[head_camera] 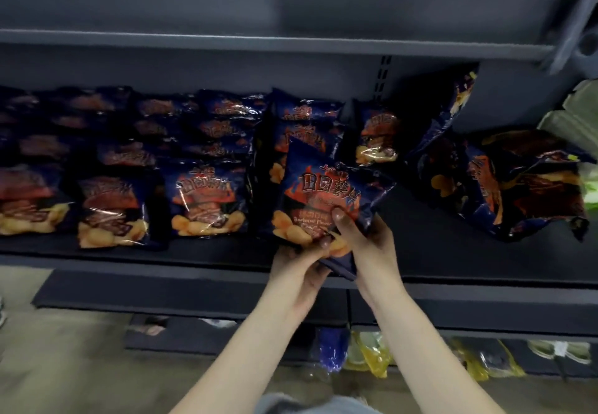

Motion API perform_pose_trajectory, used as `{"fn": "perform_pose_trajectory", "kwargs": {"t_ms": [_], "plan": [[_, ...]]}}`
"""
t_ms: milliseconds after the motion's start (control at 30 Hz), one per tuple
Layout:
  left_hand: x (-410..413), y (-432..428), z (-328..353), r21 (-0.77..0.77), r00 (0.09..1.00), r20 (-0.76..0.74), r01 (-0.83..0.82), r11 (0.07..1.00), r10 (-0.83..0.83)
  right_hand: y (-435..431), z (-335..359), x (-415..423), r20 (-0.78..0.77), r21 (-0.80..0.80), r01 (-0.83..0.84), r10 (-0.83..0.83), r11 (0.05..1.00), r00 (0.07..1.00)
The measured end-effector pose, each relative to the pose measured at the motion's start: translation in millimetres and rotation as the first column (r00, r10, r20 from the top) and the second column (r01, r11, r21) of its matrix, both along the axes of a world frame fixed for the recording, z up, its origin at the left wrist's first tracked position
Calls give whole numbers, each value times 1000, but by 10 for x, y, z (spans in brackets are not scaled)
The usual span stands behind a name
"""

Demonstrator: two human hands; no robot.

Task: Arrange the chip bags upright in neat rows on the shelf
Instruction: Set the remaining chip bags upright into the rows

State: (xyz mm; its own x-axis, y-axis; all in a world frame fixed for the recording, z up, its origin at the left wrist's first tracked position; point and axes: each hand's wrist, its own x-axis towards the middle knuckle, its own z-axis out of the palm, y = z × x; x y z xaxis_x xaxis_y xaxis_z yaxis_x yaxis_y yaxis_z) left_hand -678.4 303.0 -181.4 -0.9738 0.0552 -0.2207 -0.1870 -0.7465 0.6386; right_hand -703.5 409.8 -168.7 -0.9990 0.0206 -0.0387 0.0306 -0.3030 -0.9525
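- While both bare hands reach forward, they share one dark blue chip bag (318, 200) at the front edge of a grey shelf (194, 256).
- The left hand (299, 271) has its grip clenched on the bag's bottom edge, thumb on the front.
- The right hand (365, 245) grasps the lower right corner, thumb pressed on the printed face.
- The bag tilts slightly, its base hanging just past the shelf lip.
- Rows of matching bags (113, 209) stand upright to the left.
- A loose heap of bags (504, 183) lies toppled on the right.
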Motion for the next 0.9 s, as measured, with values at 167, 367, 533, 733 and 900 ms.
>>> {"fn": "perform_pose_trajectory", "kwargs": {"t_ms": [167,367,533,733,900], "plan": [[-6,-263,-34,-288,993,20,-102,952,112,56,-11,-210,-7,6,17,-17,1000,1000],[235,-471,-179,-959,961,-274,-269,93,-36,34,-147,-582,-19,277,-20,27,961,999],[285,-512,-351,-859,887,-215,-371,-353,-408,-217,-221,-814,31,340,13,-26,940,999],[290,-560,-525,-715,876,-57,-371,-593,-479,-417,-263,-959,14,394,128,-146,910,989],[282,-565,-528,-716,878,-32,-354,-602,-478,-436,-261,-1032,-43,459,178,-179,870,983]]}}
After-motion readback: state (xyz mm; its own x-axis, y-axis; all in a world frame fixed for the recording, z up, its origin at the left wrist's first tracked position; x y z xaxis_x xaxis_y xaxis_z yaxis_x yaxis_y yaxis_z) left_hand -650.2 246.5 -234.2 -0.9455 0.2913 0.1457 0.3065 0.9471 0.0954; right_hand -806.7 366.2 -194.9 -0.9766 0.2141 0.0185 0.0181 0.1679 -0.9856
